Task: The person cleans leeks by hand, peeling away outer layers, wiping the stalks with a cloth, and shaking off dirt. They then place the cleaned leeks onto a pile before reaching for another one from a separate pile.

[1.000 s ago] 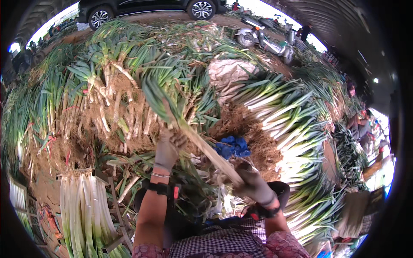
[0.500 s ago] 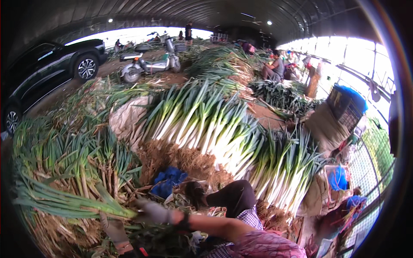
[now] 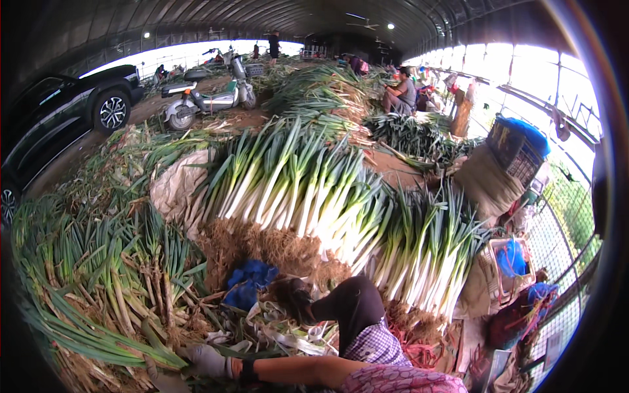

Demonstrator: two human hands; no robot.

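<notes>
A long green onion [image 3: 111,345], or a small bunch of them, lies slantwise at the lower left, its leaves trailing left. Beneath its stem end my left hand [image 3: 162,378], in a greyish glove, is closed around it, partly cut off by the picture's lower edge. My right hand [image 3: 209,361], in a light grey glove with a dark band at the wrist, is curled at the stem's end, touching it; its fingertips are partly hidden. Untrimmed green onions [image 3: 118,288] with dry brownish leaves stand heaped just beyond both hands.
Cleaned green onions [image 3: 295,190] with white stems stand in a row ahead, roots toward me. A blue cloth [image 3: 251,283] lies near my dark-clad knee [image 3: 354,308]. Crates [image 3: 514,154] stand at right. A scooter [image 3: 209,98], a dark car [image 3: 65,111] and a seated person [image 3: 401,95] are farther off.
Both hands and the green onion have shifted lower and left in the picture. The right hand was blurred and is now sharper. The whole view has moved slightly.
</notes>
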